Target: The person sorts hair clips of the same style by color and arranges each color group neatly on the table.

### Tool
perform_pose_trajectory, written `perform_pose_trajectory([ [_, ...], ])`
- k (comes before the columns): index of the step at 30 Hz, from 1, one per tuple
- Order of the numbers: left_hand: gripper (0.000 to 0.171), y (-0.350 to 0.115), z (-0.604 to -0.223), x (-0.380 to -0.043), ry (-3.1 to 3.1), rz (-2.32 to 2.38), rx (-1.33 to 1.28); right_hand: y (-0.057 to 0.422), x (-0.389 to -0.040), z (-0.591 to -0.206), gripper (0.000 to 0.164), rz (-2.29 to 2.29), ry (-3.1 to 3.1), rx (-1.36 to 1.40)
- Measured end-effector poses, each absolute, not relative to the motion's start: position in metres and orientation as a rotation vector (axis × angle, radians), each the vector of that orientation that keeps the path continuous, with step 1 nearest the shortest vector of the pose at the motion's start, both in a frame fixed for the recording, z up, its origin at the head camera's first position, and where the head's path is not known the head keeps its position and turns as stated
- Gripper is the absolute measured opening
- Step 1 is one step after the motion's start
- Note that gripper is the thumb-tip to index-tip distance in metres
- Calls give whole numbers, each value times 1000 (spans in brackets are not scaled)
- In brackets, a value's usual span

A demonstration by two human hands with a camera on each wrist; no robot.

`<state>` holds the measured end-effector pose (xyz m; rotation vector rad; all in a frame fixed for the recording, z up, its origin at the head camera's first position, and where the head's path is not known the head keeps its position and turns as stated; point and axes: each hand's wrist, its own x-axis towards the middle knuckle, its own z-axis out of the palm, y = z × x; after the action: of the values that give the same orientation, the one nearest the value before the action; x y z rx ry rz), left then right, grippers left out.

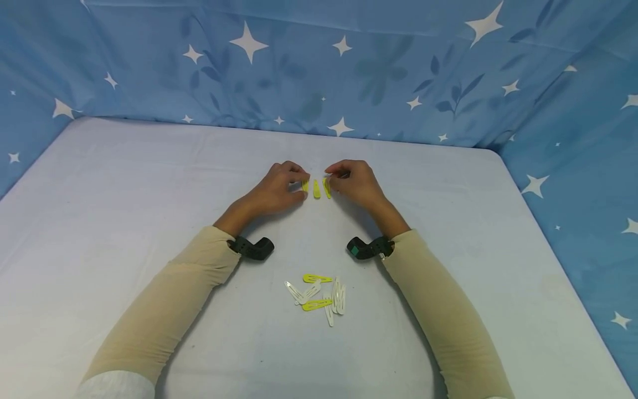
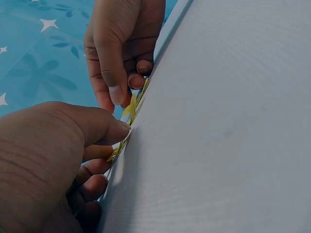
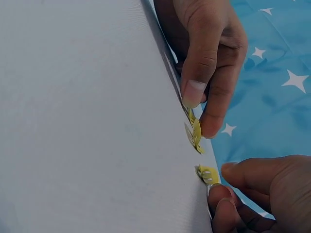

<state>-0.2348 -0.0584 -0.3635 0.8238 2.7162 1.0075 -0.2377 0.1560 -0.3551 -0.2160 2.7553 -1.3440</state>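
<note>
Three yellow snap hair clips stand in a short row toward the far side of the table. My left hand (image 1: 279, 188) pinches the left yellow hair clip (image 1: 305, 186) between thumb and forefinger, which partly cover it. The middle hair clip (image 1: 316, 189) lies untouched between the hands. At the right end, my right hand (image 1: 355, 182) has its curled thumb and forefinger at the right hair clip (image 3: 208, 174). In the right wrist view, the thumb (image 3: 233, 172) is beside this clip's edge, with the fingers below.
Nearer the body lies a loose pile of white hair clips (image 1: 335, 296), with two yellow hair clips (image 1: 317, 279) among them. The white-covered table (image 1: 149, 183) ends at a blue star-patterned curtain (image 1: 299, 72). Each wrist wears a black camera (image 1: 256, 249).
</note>
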Motion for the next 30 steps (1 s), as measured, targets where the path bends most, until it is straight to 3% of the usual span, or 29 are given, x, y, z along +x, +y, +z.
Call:
perform_pose_trajectory([
  [14, 45, -59, -367, -235, 2707, 1030, 835, 154, -238, -344, 25, -1595, 2577, -125],
  [30, 44, -60, -368, -234, 2716, 1022, 861, 152, -210, -333, 27, -1514, 2555, -447],
])
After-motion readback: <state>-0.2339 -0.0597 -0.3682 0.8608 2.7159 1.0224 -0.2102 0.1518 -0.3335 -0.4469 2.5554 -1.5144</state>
